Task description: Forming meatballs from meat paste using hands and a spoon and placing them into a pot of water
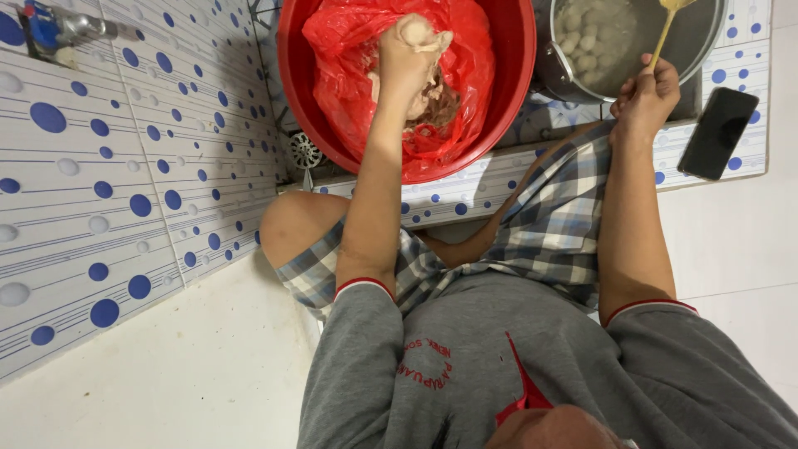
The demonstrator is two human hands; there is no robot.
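We see our left hand (409, 51) closed in a fist around a lump of pale meat paste (413, 32), squeezing a smooth ball out at the top, above the red plastic bag (465, 50) that lines the red basin (515, 75) on the far side. More paste lies in the bag beneath the fist. Our right hand (644, 96) is clamped on the yellowish handle of a spoon (665, 33) reaching into the metal pot (553, 66) at far right, where pale balls (582, 37) sit in water. We judge the paste soft, sticky and slippery, so it wants scooping under the ball, not pinching. A dark phone (716, 133) lies at right on the dotted tile ledge (465, 195).
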